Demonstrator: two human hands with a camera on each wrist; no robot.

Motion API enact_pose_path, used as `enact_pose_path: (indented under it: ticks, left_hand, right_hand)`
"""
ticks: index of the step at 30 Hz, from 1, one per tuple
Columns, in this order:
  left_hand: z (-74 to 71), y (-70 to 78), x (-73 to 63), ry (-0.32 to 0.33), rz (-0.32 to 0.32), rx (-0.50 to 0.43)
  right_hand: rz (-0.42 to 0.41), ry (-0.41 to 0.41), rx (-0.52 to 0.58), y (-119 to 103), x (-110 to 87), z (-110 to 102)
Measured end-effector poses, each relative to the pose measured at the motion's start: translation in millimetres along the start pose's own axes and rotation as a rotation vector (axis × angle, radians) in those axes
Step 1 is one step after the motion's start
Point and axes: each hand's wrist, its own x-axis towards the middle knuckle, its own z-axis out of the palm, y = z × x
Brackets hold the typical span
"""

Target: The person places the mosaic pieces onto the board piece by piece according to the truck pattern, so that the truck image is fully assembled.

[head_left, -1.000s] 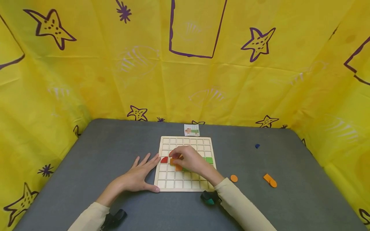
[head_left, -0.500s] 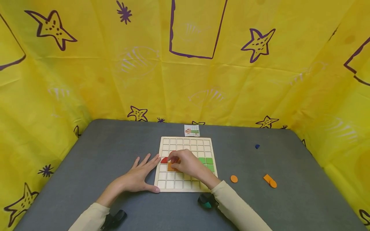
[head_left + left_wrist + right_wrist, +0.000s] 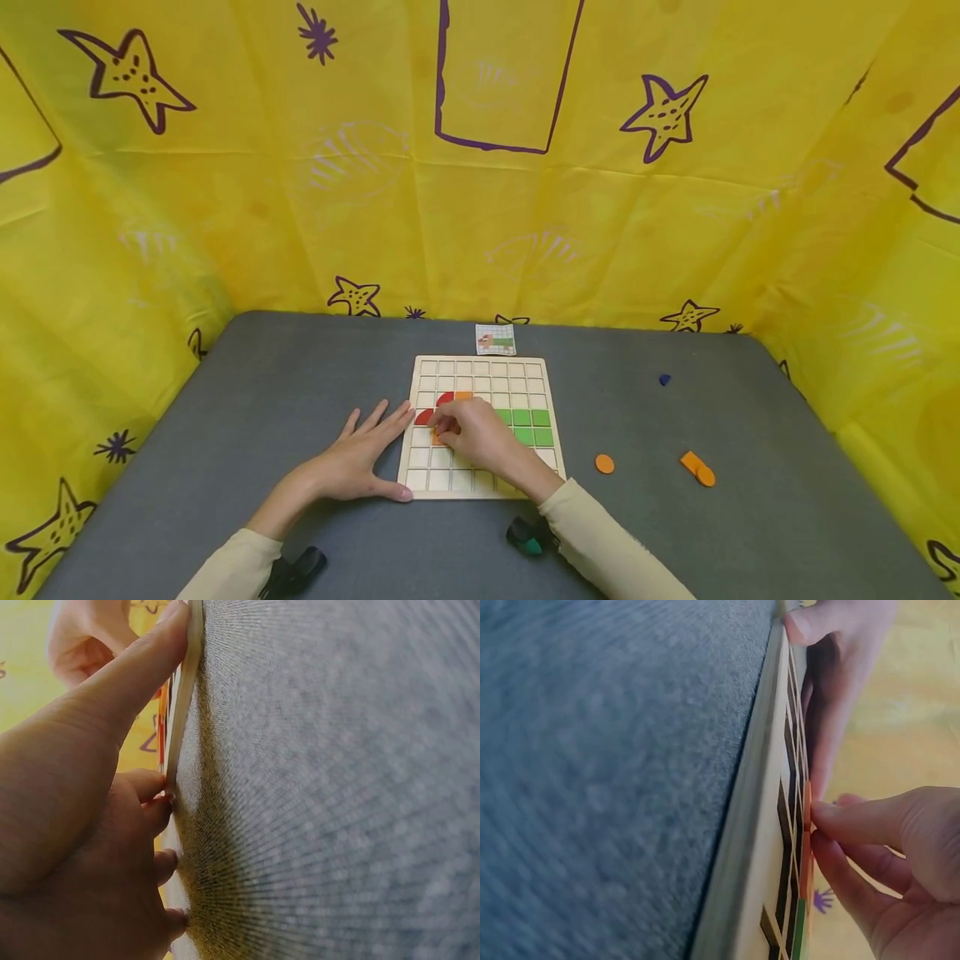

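Note:
A wooden grid board (image 3: 487, 477) lies on the table with flat coloured tiles in its cells. My left hand (image 3: 352, 461) is spread against the board's left edge, its thumb at the near left corner. In the left wrist view the left fingertips (image 3: 166, 862) touch the table beside the board. My right hand (image 3: 480, 435) is over the board's left middle, thumb and fingers pinching a small orange tile (image 3: 808, 804) at the surface. Near it are red rounded tiles (image 3: 423, 417) and an orange tile (image 3: 464, 396). Green square tiles (image 3: 522, 427) lie to the right; the hand hides some cells.
A small picture card (image 3: 496, 340) lies beyond the board. To the right are an orange disc (image 3: 604, 464), an orange rectangular piece with a rounded one (image 3: 697, 468), and a small blue piece (image 3: 664, 380). A yellow patterned cloth (image 3: 480, 217) surrounds the grey table (image 3: 337, 358).
My right hand has moved slightly left and nearer with the orange tile, lowering it to the board. More green tiles and the upper orange tile now show. The left hand stays put.

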Motion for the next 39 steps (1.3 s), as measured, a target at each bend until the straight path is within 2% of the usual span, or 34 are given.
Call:
enact_pose_path:
  ticks: [10,16,23,32,39]
  left_hand:
    - [2.7,-1.9,0.6,0.005,0.012,0.011]
    - [1.9,-0.7,0.4,0.012,0.025,0.002]
    - [0.4,0.1,-1.4,0.010,0.012,0.006]
    - [0.0,2.5,-0.6,-0.004,-0.016,0.000]
    - [1.9,0.1,1.3,-0.006,-0.019,0.009]
  right_hand:
    - [0.002,-0.045,0.006,-1,0.5,-3]
    - [-0.053,-0.096,-0.015,-1,-1.4,-15]
    - [-0.070,-0.081,-0.021,5,-10.0,-32]
    - [0.004,-0.084,-0.057,21,-26.4,-52]
    - [0.007,-0.041,-0.081,32,-38.2,-63]
